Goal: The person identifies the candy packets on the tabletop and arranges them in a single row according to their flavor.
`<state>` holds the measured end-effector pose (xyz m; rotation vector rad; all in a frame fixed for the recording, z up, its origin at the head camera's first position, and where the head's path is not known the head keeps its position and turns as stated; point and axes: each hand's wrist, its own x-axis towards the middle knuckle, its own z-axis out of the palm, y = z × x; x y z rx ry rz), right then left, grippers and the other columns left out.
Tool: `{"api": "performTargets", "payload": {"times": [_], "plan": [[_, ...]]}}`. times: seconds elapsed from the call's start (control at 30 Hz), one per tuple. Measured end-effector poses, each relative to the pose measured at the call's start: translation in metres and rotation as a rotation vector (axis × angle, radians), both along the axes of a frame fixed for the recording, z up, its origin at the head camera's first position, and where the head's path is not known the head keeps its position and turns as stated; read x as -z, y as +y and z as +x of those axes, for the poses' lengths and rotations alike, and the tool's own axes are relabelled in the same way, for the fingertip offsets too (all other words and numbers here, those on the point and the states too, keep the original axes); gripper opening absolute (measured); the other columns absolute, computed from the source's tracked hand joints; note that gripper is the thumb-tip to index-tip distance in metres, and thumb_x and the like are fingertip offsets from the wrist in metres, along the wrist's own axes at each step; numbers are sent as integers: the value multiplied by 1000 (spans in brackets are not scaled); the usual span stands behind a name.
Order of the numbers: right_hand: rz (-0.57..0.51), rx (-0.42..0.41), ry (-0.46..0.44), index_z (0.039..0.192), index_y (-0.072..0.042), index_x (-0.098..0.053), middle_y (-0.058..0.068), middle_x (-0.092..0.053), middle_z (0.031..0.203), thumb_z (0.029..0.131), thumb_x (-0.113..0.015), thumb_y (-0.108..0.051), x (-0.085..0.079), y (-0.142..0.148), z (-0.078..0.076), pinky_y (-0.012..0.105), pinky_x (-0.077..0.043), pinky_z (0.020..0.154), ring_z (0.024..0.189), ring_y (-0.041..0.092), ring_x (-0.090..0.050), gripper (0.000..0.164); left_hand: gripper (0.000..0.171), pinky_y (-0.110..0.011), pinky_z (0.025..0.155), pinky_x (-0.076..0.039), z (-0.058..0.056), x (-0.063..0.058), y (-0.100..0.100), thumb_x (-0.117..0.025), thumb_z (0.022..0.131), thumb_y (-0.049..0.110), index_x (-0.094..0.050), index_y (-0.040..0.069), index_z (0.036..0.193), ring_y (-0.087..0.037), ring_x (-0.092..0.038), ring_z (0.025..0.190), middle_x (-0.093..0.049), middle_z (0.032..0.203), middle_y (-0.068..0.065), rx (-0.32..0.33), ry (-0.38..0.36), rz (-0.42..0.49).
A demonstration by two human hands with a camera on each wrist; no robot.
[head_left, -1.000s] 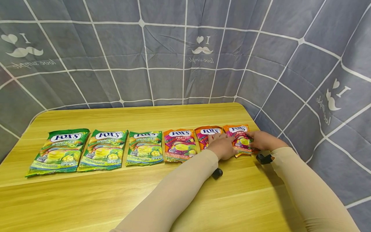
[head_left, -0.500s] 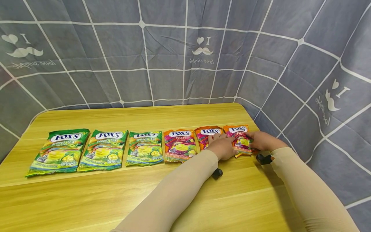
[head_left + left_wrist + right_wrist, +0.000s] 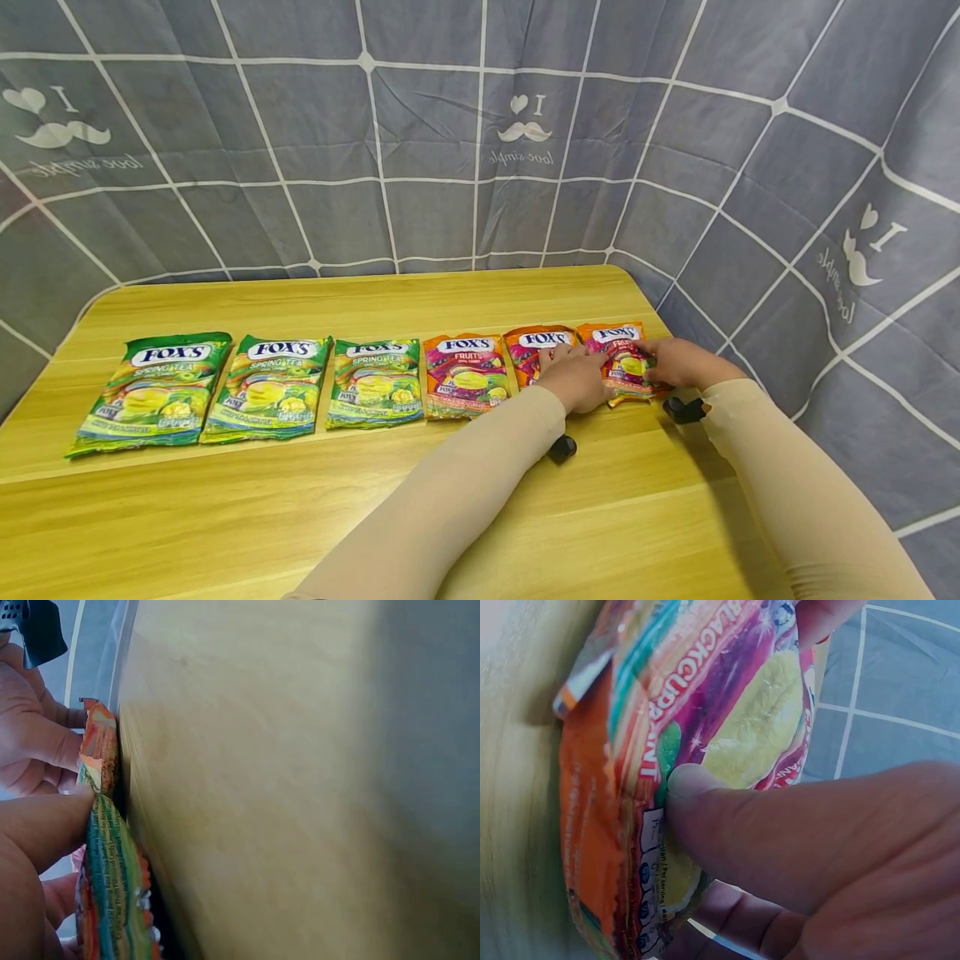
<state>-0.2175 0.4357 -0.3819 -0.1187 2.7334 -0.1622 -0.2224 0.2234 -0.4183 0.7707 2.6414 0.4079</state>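
Three orange-and-purple Fox's Fruits candy bags lie at the right of a row. My left hand (image 3: 573,379) rests palm down over the middle fruit bag (image 3: 523,360), hiding much of its front. Its fingers spread on the wrapper, and its thumb reaches the seam beside the rightmost bag (image 3: 618,337). At that bag's right edge, my right hand (image 3: 678,364) pinches the side. The right wrist view shows the thumb pressed on the printed blackcurrant front, other fingers curled behind the edge. Left of my hands lies the third fruit bag (image 3: 465,375).
Three green Fox's Spring Tea bags (image 3: 153,392) continue the row leftward on the wooden table (image 3: 262,517). A grey checked curtain (image 3: 420,150) hangs behind and along the right side. Black wrist devices (image 3: 562,450) sit under both wrists.
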Motion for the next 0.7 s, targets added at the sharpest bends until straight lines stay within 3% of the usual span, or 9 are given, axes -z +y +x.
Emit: {"api": "performTargets", "payload": {"times": [0.13,0.27,0.4,0.57,0.7], "plan": [[-24,10,-1,155,8,-43,28,-72,118,93,-73,-14,-2,0,0,47,-52,89,90,31,-61,73,67,-56,129,-16,0,-3,-4,-60,101,60,-38,44,162,-23,-27,158,-35,171,9,26,7,8],[-52,8,-12,154,11,-42,28,-71,119,93,-73,-14,-6,0,1,47,-53,88,88,29,-63,73,62,-53,125,-23,3,-11,-17,-61,102,57,-44,40,160,-20,-28,160,-42,167,8,104,59,61],[-45,-19,27,153,12,-43,31,-71,120,96,-71,-17,-10,-5,-2,53,-54,94,94,34,-66,70,60,-50,124,-26,2,-22,-37,-60,104,55,-46,37,159,-16,-29,160,-43,166,8,153,106,100],[-8,-30,149,153,12,-43,39,-60,137,103,-66,-24,-17,-23,-3,65,-46,109,126,54,-58,66,62,-53,122,-28,-4,-38,-76,-62,104,49,-45,31,161,-19,-36,157,-42,168,3,166,147,106],[-1,-38,239,152,9,-48,39,-53,146,105,-63,-26,-21,-40,-1,69,-36,116,138,59,-44,60,64,-55,123,-28,-9,-46,-114,-62,105,48,-44,27,162,-20,-40,155,-44,167,1,171,204,84]]}}
